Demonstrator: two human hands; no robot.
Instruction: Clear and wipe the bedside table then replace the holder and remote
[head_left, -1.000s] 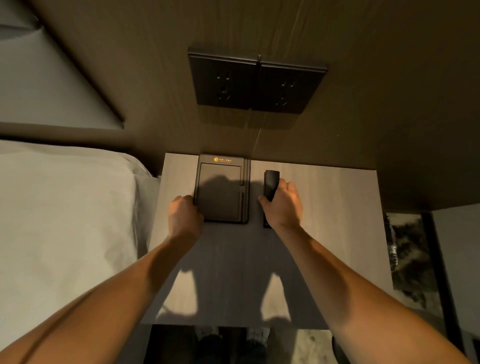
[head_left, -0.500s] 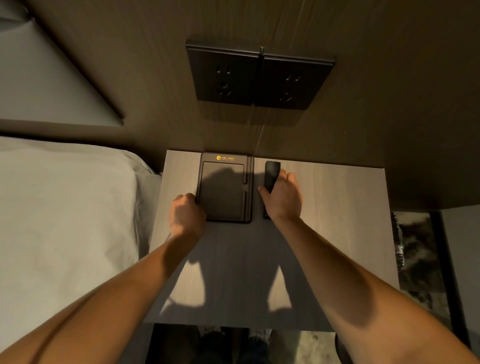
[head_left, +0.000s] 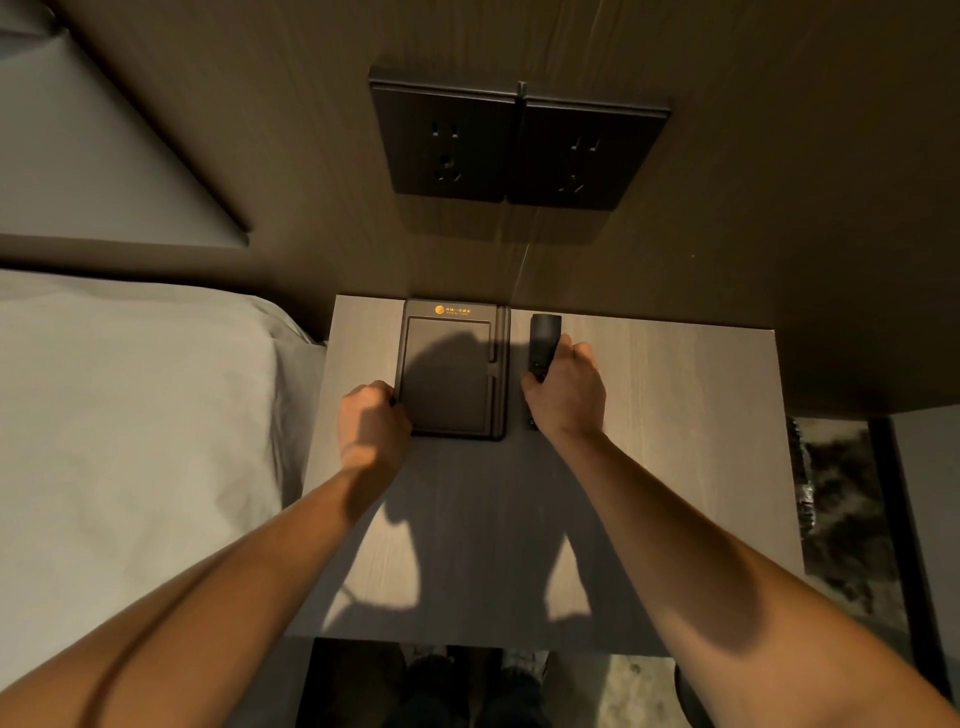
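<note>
A dark rectangular holder with a gold logo lies flat at the back of the pale wooden bedside table, against the wall. My left hand grips its near left corner. Just right of the holder lies a slim black remote, parallel to it. My right hand is closed around the remote's near half, hiding that part; the far end sticks out beyond my fingers.
A bed with white sheets borders the table on the left. Two dark wall sockets sit on the wood panel above the table. Patterned floor shows to the right, and my shoes below the table's front edge.
Both hands have slid the holder and remote away from me, toward the wall. The holder now rests against the back edge of the table.
</note>
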